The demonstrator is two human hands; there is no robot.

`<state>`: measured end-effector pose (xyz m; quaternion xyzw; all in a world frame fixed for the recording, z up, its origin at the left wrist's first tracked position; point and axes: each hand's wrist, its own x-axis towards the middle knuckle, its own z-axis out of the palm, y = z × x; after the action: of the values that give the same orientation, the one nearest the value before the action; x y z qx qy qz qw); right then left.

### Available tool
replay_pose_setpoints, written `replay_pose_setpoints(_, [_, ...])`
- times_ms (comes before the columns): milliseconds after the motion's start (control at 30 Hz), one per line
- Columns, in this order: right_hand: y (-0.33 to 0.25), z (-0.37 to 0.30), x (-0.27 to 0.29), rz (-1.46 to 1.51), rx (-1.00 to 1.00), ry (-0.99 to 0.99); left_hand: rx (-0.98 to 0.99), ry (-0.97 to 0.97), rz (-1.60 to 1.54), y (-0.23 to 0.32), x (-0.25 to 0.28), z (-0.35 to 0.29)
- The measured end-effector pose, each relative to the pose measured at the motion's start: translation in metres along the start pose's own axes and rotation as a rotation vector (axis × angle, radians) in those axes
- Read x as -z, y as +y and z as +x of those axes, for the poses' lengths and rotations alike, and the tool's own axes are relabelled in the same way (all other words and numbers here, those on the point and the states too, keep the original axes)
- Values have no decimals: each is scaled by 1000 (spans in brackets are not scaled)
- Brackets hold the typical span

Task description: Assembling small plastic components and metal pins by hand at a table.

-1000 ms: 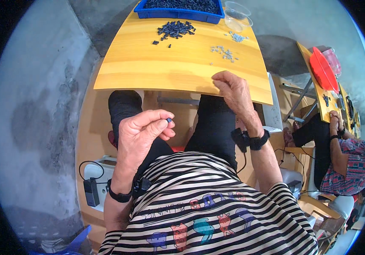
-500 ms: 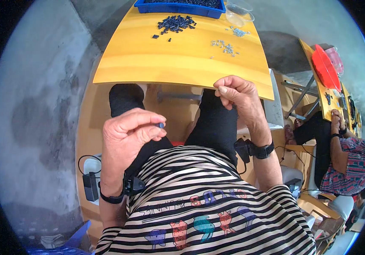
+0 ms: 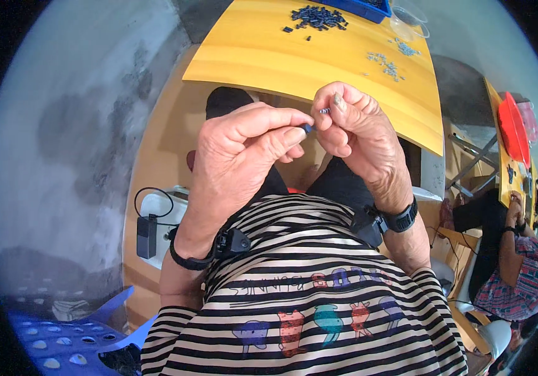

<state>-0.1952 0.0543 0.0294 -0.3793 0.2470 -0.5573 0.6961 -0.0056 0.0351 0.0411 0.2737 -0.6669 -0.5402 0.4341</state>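
Between the thumb and forefinger of my left hand (image 3: pixel 244 150) is a small dark plastic piece (image 3: pixel 306 128). My right hand (image 3: pixel 360 128) pinches a small metal screw (image 3: pixel 325 111), its threaded end showing beside the thumb. The two hands are close together above my lap, near the front edge of the yellow table (image 3: pixel 269 62), with the screw just above and right of the dark piece. A heap of similar dark plastic pieces (image 3: pixel 319 18) lies at the far side of the table. Right of it are a loose scatter of small screws (image 3: pixel 386 64) and a smaller pale heap (image 3: pixel 405 47).
A blue tray (image 3: pixel 375 7) and clear plastic tubs (image 3: pixel 409 25) stand at the table's far edge. At the right, another person (image 3: pixel 513 269) sits by a second table with a red basin (image 3: pixel 513 128). A black box with a cable (image 3: pixel 147 237) is at lower left, near a blue perforated chair (image 3: pixel 62 338).
Both hands have come together, the left moving up and right with the dark piece. The screw in my right hand now shows. The view has shifted, so the table appears higher and further right.
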Motion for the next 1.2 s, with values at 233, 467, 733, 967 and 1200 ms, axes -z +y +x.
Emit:
replay_pose_setpoints(233, [4, 0, -7, -34, -30, -14, 58, 71, -36, -2, 4, -4])
replay_pose_setpoints(467, [7, -1, -11, -172, 65, -4, 98, 100, -111, -7, 6, -5])
replay_pose_setpoints(733, [9, 4, -15, -99, 81, 123, 157, 95, -192, -5, 6, -4])
replay_pose_setpoints(967, [19, 7, -12, -6, 18, 125, 168, 78, -232, -10, 5, -5])
replay_pose_setpoints(1200, [23, 9, -8, 54, 48, 112, 176, 37, -222, -12, 7, -4])
